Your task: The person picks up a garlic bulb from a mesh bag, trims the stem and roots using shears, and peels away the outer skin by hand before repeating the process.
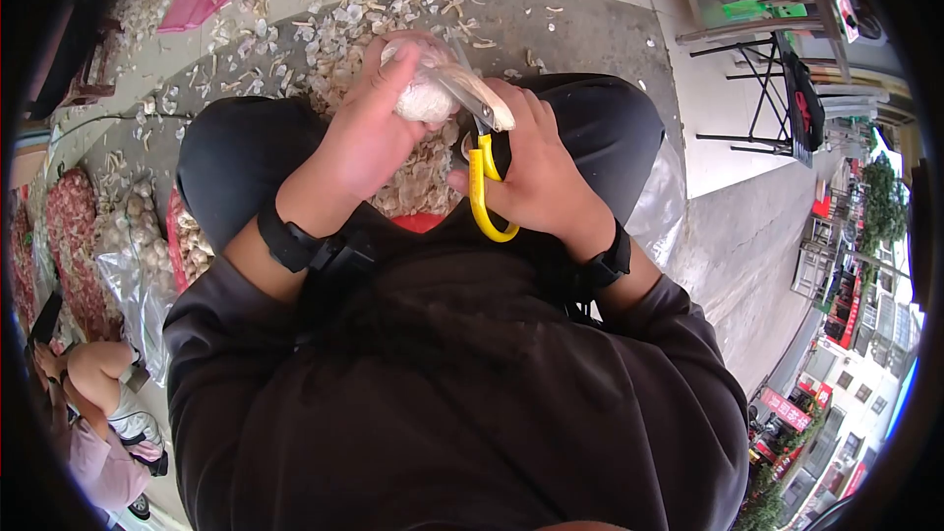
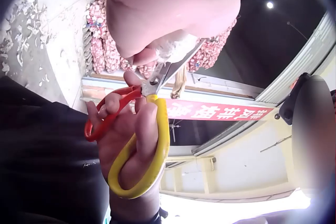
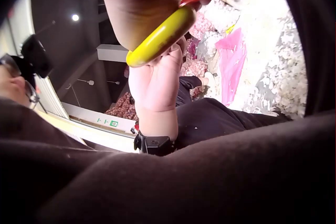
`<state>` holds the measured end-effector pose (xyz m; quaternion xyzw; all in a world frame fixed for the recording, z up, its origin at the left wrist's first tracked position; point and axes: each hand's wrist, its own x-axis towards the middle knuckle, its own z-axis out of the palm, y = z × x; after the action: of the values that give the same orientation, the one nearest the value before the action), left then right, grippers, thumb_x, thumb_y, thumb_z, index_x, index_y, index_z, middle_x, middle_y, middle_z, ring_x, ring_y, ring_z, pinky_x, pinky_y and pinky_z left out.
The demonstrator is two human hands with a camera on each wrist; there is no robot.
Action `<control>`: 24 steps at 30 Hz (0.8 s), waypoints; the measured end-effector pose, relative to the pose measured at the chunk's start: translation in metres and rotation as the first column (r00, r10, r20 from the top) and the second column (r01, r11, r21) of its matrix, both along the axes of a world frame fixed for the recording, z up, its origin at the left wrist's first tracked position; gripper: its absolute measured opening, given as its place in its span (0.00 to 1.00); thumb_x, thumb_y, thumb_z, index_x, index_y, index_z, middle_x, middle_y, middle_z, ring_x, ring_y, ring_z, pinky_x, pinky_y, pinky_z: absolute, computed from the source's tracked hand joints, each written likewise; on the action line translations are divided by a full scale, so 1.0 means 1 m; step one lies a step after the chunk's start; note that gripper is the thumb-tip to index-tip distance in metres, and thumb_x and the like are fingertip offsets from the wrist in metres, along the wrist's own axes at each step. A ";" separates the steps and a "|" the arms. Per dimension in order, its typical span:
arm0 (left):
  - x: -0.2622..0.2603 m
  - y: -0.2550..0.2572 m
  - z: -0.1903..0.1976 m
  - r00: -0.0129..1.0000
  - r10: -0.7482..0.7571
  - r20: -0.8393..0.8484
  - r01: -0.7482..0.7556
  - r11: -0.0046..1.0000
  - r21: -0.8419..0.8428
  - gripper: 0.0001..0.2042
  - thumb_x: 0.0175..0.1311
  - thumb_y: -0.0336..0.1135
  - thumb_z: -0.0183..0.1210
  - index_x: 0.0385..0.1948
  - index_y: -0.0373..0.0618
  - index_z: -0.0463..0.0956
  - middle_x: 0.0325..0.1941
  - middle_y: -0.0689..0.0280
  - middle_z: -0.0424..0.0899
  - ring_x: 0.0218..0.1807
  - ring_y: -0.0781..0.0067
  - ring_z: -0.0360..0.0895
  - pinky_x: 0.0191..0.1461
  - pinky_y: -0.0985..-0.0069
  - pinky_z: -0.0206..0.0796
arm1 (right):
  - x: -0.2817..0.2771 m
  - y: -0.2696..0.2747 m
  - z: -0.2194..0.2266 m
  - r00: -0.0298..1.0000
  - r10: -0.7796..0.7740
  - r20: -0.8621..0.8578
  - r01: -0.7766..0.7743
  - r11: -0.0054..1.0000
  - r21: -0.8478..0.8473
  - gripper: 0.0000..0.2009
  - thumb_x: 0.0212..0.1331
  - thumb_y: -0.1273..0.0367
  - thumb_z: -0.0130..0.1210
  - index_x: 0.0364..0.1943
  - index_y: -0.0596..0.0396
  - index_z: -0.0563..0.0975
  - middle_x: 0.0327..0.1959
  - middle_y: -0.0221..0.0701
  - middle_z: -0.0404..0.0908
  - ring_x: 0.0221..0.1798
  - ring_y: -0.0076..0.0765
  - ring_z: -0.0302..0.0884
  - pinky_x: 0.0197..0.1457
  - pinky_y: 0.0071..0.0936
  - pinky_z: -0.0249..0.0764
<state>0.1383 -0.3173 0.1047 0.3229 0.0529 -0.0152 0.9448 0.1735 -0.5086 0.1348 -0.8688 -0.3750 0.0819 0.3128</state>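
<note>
Head view: upper centre of frame, the left hand (image 1: 369, 133) clasps a garlic bulb (image 1: 425, 96); the right hand (image 1: 536, 172) grips scissors (image 1: 479, 152) (yellow handle loop), long axis running from lower centre toward the upper left, blades at the bulb.

Left wrist view: scissors (image 2: 152, 113) point toward upper right, fingers through red and yellow loops.

Right wrist view: yellow handle at top centre.
</note>
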 end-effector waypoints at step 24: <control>0.002 -0.007 -0.017 0.997 0.047 0.055 -0.057 0.975 0.215 0.20 0.72 0.44 0.49 0.59 0.43 0.65 0.57 0.61 0.75 0.61 0.67 0.73 0.65 0.66 0.64 | 0.010 -0.003 -0.003 0.749 -0.208 -0.629 0.459 0.847 0.266 0.13 0.61 0.69 0.59 0.44 0.64 0.76 0.19 0.28 0.74 0.19 0.24 0.67 0.24 0.23 0.65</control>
<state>0.1404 -0.3245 0.0881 0.4226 0.0390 0.0235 0.9052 0.1834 -0.5112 0.1315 -0.7712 -0.1051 0.2036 0.5939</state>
